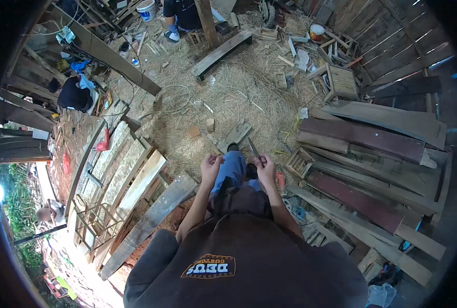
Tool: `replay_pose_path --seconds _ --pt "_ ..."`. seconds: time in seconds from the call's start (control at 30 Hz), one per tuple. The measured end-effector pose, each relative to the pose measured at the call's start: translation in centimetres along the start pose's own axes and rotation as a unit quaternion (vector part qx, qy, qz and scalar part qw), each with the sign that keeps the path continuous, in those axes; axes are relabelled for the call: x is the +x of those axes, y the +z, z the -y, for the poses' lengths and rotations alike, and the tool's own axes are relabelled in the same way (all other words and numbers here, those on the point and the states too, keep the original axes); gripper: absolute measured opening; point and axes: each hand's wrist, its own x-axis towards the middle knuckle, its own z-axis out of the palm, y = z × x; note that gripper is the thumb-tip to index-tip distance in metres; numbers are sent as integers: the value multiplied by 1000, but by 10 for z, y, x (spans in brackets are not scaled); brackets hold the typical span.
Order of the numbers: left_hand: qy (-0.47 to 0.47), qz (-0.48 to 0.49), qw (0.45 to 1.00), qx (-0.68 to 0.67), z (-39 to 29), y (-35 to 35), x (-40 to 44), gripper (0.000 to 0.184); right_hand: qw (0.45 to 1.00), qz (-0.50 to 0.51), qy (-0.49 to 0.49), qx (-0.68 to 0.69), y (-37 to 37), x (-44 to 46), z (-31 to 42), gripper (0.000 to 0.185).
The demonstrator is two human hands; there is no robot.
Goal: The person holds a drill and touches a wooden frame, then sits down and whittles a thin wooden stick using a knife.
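Note:
My right hand point(265, 168) is closed around the lower end of a thin, dark, blade-like tool point(253, 148); its narrow end points up and to the left. Whether it is a knife or a chisel I cannot tell. Level with it, over my left thigh, my left hand point(211, 168) has its fingers curled; anything inside them is hidden. The two hands are apart. Beneath them are my blue trousers point(230, 167) and dark shoes. A short wooden board point(235, 135) lies on the shavings just ahead of my feet.
Long planks point(136, 190) are stacked at left, with a red tool point(103, 141) on them. Several boards point(362, 138) fill the right side. A low bench point(221, 53), a slatted crate point(341, 82) and a post point(206, 23) stand ahead. Other people point(75, 94) sit farther off.

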Motion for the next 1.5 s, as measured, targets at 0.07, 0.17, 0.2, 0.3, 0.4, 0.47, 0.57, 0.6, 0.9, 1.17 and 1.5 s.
replay_pose_path --seconds 0.07,0.17,0.2,0.3,0.4,0.47,0.57,0.6,0.9,1.17,1.5 --pt "-10 8 999 37 -6 5 20 13 1000 -12 8 -3 -9 15 -9 31" --pt "-10 10 999 39 -25 19 49 13 998 -28 39 36 -16 39 -25 29" --pt "-6 10 1000 29 -31 24 60 13 999 -25 40 28 -19 47 -18 27" --pt "-9 8 1000 15 -43 30 95 12 999 -23 41 -13 -21 76 17 25" --pt "14 4 1000 -8 -46 28 130 13 998 -14 36 -53 -6 109 43 27" --pt "20 8 999 -25 -43 20 153 14 1000 -1 17 -19 12 135 58 28" --pt "-25 31 998 -54 -29 7 180 17 998 42 -8 -51 26 168 92 31" --pt "-49 40 996 -66 -26 1 186 18 997 56 -9 -44 28 171 99 31" --pt "-135 50 988 -56 -21 21 244 25 985 53 -20 -163 42 205 123 41" --pt "-185 79 973 -113 -33 81 271 24 963 95 59 -245 7 252 144 49" --pt "-143 47 984 -92 -90 214 323 25 972 185 17 -144 -72 400 109 45"
